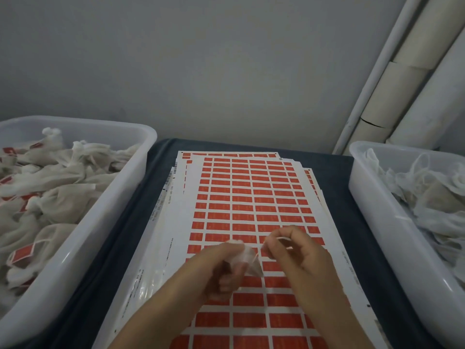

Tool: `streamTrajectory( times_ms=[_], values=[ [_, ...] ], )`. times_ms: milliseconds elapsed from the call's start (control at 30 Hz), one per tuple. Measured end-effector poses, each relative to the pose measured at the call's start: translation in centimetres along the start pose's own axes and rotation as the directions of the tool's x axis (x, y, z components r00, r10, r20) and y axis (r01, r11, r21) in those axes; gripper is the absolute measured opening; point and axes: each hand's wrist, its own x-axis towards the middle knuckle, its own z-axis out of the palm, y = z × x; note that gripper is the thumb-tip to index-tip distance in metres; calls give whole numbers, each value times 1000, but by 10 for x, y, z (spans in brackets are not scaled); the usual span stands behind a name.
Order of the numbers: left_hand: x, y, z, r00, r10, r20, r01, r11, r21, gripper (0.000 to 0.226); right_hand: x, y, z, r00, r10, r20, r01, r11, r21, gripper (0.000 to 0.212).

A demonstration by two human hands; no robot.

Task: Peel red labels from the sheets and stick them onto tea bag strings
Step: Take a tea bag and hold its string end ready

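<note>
A stack of white sheets (241, 197) covered with rows of red labels lies on the dark table between two tubs. Above the near half of the top sheet, my left hand (221, 270) grips a white tea bag (245, 255). My right hand (299, 253) is just right of it, fingers curled, pinching the thin string (279, 238) near its fingertips. Whether a label is on the string cannot be told.
A white tub (120, 197) on the left holds several tea bags with red labels attached. A white tub (377, 222) on the right holds several unlabelled tea bags. A grey wall and cardboard tubes (402, 84) stand behind. A dark cloth (141, 210) covers the table.
</note>
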Motion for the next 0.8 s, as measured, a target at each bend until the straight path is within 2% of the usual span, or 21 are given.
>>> streamTrajectory(
  times_ms=[100, 167, 200, 233, 267, 300, 367, 433, 533, 633, 800],
  values=[
    [11, -11, -3, 1000, -28, 7, 25, 969, 245, 34, -5, -1, 9, 991, -136, -7, 136, 991, 7, 24],
    [9, -17, 0, 999, -47, 24, 31, 892, 450, 36, -9, 1, 17, 988, -148, 46, 145, 986, 77, 24],
    [1, -15, 6, 999, -40, 4, 30, 817, 576, 37, -11, 1, 20, 988, -147, 56, 142, 987, 77, 22],
    [-4, -15, 6, 1000, 26, 1, -21, 759, 651, 38, -11, 2, 22, 988, -152, 36, 150, 987, 51, 20],
    [-5, -15, 6, 989, 142, 43, -134, 725, 676, 38, -11, 3, 23, 987, -160, 10, 160, 987, 29, 18],
    [-6, -14, 8, 970, 203, 131, -237, 700, 673, 35, -10, 4, 23, 986, -163, -17, 164, 986, 22, 16],
    [-11, -11, 4, 908, 345, 238, -419, 730, 539, 18, -7, 5, 20, 988, -136, -71, 138, 990, 23, 13],
    [-11, -17, -2, 856, 470, 215, -508, 690, 516, 11, -4, 5, 16, 992, -82, -91, 88, 995, 56, 13],
    [-13, -17, 4, 803, 559, 208, -579, 646, 498, 26, -2, 4, 12, 1000, 9, -22, -6, 988, 156, 19],
    [-15, -16, 5, 787, 583, 201, -599, 644, 476, 21, 0, 3, 7, 996, 88, 20, -90, 974, 209, 34],
    [-12, -17, 2, 790, 591, 162, -596, 679, 429, 19, -3, 0, 4, 982, 135, 132, -171, 933, 316, 18]
  ],
)
